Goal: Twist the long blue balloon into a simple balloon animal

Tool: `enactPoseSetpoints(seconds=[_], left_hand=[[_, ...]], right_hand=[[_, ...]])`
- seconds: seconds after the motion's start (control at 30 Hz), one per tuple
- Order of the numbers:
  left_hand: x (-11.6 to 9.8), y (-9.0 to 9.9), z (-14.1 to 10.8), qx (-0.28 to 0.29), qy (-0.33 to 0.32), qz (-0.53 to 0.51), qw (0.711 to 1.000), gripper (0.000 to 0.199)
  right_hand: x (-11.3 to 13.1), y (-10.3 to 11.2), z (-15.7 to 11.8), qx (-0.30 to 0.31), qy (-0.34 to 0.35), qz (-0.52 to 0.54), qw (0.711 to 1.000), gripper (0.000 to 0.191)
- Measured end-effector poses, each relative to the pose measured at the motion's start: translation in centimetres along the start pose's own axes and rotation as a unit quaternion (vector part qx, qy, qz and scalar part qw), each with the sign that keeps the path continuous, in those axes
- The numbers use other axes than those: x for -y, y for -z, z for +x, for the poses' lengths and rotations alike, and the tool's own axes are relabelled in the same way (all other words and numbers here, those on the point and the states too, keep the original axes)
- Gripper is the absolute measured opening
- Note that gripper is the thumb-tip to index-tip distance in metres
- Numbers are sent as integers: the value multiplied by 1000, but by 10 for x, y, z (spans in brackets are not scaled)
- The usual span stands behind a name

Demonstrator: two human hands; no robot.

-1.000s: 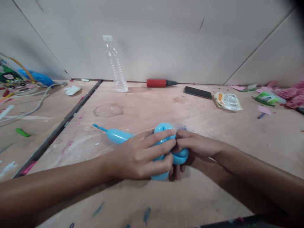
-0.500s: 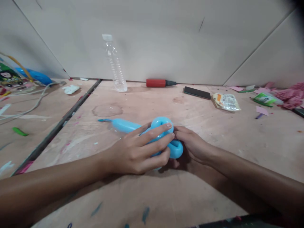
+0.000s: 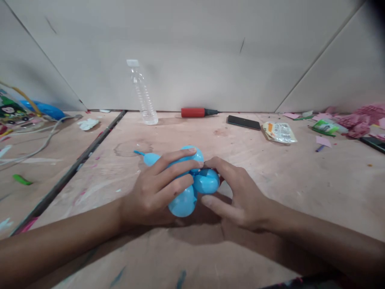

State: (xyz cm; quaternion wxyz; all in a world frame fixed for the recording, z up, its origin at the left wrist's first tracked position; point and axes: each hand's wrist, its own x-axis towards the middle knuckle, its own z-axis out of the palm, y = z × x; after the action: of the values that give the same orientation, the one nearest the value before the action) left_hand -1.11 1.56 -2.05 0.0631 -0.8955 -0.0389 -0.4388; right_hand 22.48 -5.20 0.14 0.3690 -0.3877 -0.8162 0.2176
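Observation:
A blue twisted modelling balloon (image 3: pixel 183 204) is held just above the table, bunched into several rounded lobes. Its thin uninflated tail points out to the left, past my left hand (image 3: pixel 156 188). That hand is wrapped over the balloon from the left, fingers lying across the upper lobes and the thumb hidden. From the right, my right hand (image 3: pixel 240 192) curls around the small right lobe, forefinger behind it and thumb in front, just below. The far fingers of the right hand are partly hidden.
Along the wall lie a red hand pump (image 3: pixel 193 112), a black phone (image 3: pixel 243 122) and a plastic packet (image 3: pixel 279 133). A clear bottle (image 3: pixel 144 100) stands further left. A dark gap (image 3: pixel 99 136) crosses the left table. Pink scraps (image 3: pixel 359 120) lie far right, cables (image 3: pixel 45 140) far left.
The balloon has turned in my hands and shifted left, so a lower lobe now shows. My right hand has come round to its right side, thumb now visible. The view tilted slightly up.

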Motion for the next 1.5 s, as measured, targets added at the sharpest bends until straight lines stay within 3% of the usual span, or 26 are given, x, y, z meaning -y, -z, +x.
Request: enactPoseSetpoints(seconds=[0.17,0.27,0.4,0.5,0.53,0.67,0.73,0.8,0.87,0.97,1.03,1.13,1.23,1.3,1.5], left_hand=[[-2,-1,4,2,-15,7,1000,25],[-1,-3,5,2,-42,27,999,13],[2,-4,2,1,-52,54,997,11],[4,-6,-1,9,-55,60,997,14],[5,-7,-1,10,-53,59,997,16],[0,-6,1,27,-5,-28,999,46],[-6,-3,5,15,59,-100,993,68],[-13,2,9,-15,159,-134,978,77],[-17,5,15,-22,269,-143,952,74],[-18,5,22,19,367,-163,916,45],[-18,3,25,29,382,-168,908,33],[-18,1,29,7,398,-171,902,31],[-22,1,30,14,459,-202,865,28],[-24,3,29,19,484,-246,840,25],[-15,5,21,38,412,-408,814,28]], right_hand=[[-5,-1,3,-27,-20,-14,999,27],[-7,-2,7,-26,-104,103,989,17],[-8,-6,10,38,-263,327,907,20],[-9,-9,11,87,-305,385,867,28],[-9,-8,11,79,-295,375,875,27],[-13,-2,10,-2,-175,195,965,12],[-14,2,9,-11,-122,108,987,5],[-13,5,8,-7,-81,51,995,11],[-9,8,7,4,-34,15,999,18],[-3,8,5,31,14,2,999,19],[2,5,3,34,-8,20,999,17],[8,-2,0,33,-105,69,992,24],[11,-8,-1,26,-161,72,984,39],[9,-10,-1,14,-167,71,983,38],[0,-13,2,10,-196,137,971,36]])
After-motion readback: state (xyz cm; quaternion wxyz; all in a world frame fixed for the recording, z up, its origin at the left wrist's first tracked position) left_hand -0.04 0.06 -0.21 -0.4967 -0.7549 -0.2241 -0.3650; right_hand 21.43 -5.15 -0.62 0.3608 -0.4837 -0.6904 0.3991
